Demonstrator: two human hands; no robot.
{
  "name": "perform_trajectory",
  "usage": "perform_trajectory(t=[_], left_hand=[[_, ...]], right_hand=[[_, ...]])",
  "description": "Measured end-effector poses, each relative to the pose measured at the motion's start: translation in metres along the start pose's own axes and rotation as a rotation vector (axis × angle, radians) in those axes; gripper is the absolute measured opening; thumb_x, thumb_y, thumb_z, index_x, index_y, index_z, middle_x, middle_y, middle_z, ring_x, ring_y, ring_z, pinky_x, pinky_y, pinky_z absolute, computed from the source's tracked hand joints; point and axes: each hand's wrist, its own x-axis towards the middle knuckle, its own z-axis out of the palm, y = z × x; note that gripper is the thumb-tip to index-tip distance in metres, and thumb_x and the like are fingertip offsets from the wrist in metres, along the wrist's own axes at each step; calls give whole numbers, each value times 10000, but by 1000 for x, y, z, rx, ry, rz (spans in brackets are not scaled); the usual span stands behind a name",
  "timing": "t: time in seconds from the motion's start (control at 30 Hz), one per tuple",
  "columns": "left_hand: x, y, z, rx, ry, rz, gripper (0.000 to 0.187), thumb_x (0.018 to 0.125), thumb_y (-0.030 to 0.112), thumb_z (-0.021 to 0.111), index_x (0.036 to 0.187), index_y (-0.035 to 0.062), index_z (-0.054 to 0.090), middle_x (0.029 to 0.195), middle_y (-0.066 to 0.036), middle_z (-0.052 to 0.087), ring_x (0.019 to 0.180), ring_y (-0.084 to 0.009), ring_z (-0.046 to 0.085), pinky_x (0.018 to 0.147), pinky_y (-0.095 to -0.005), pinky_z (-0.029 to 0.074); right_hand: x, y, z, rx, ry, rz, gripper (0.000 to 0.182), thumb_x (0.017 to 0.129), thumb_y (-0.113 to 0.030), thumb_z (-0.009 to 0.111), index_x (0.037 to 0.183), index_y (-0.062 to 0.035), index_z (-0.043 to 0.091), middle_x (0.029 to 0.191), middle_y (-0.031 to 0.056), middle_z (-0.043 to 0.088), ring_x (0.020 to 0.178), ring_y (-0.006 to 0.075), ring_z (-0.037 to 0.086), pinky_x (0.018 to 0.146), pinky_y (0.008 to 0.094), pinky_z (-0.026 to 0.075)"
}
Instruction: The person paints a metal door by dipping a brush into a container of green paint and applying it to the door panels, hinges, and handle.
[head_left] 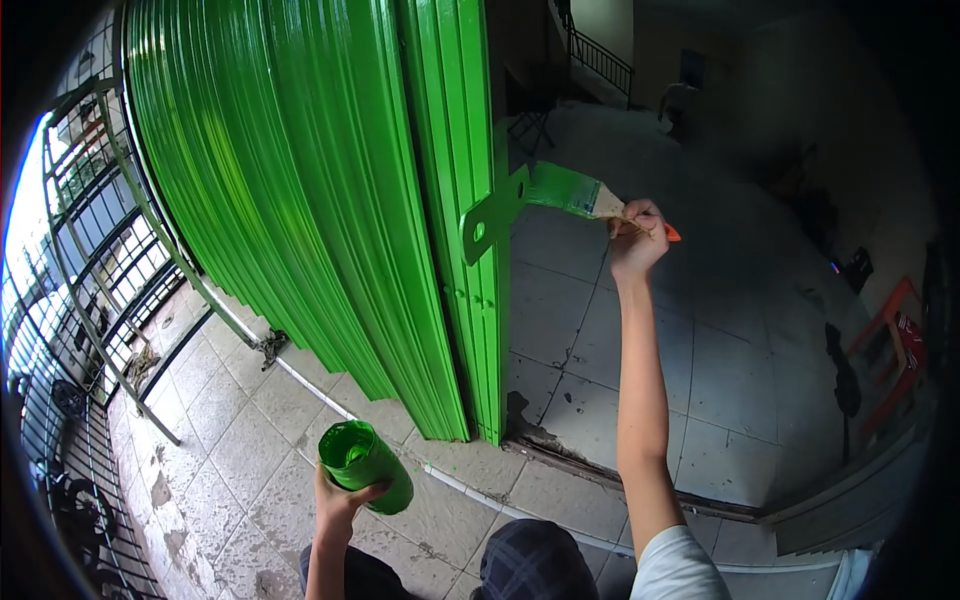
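Note:
My right hand grips a paintbrush by its handle, whose orange end sticks out past my fingers. Green paint coats the bristles, and their tip is close to the green lock plate on the edge of the folding metal door. Low on the left, my left hand is wrapped around a green paint container, held tilted with its open top facing up. Wet green paint shows inside it. Glossy green covers the door panels and a second plate with a hole.
A metal gate stands at the far left. The floor track runs across the tiles below the door. Inside the dark room, a person is near the stairs, and a red chair is at the right.

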Motion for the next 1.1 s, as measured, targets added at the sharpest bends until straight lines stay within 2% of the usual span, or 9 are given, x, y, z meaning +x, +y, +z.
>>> perform_trajectory(t=[0.2,0.33,0.4,0.57,0.63,0.77,0.9,1.0,1.1], left_hand=[[-7,1,-33,-9,68,-83,839,454,-40,853,1198,43,473,1099,-89,591,1013,-232,594,907,-392,490],[-11,5,-35,18,107,-53,804,462,-42,835,1180,39,484,1072,-92,601,992,-234,601,900,-392,490],[-13,11,-25,10,108,-24,692,503,-32,809,1127,24,514,1024,-97,620,954,-235,615,883,-384,486],[-8,12,-10,-12,54,-77,704,512,-61,800,1143,33,504,1041,-93,614,966,-232,611,885,-382,486],[-5,8,-6,-40,44,-74,701,519,-64,798,1147,32,501,1043,-91,613,968,-227,610,881,-379,487],[1,6,-5,-26,-23,-71,777,507,-18,856,1178,46,471,1067,-87,601,986,-224,603,881,-370,499],[2,6,-3,-50,-33,-89,786,503,-14,860,1181,46,467,1080,-90,597,990,-225,602,893,-374,492],[2,4,-4,-33,-41,-83,783,505,-17,859,1179,44,465,1081,-92,596,992,-225,601,892,-375,493],[2,2,-5,-19,-43,-63,776,509,-22,856,1176,40,464,1076,-92,598,988,-224,603,884,-373,497]], right_hand=[[5,-22,22,23,-339,-12,169,642,-166,436,635,-11,503,655,105,497,477,222,478,461,322,421],[11,-29,18,2,-9,-48,165,659,-150,433,666,-9,519,654,107,523,472,232,494,484,325,432],[3,-43,34,73,-1,-98,174,684,-158,435,707,-14,529,653,100,534,493,255,529,512,336,449],[-23,-50,95,92,-81,-133,179,722,-156,437,754,-10,535,671,98,549,532,271,573,529,348,458],[-36,-46,93,-36,-98,-89,169,723,-160,441,755,-16,523,671,87,533,495,230,531,515,343,449],[-45,-63,65,49,-108,-61,203,722,-143,422,728,20,541,672,122,558,497,259,573,505,336,483],[-35,-71,107,-39,7,-141,188,726,-126,434,737,28,540,670,113,549,525,284,598,495,321,476],[-40,-66,82,-218,-119,12,180,724,-161,416,746,-18,523,732,101,560,545,246,575,524,319,462],[-46,-67,73,-126,-34,-94,150,693,-157,421,693,-31,501,702,91,523,502,212,513,504,298,442]])
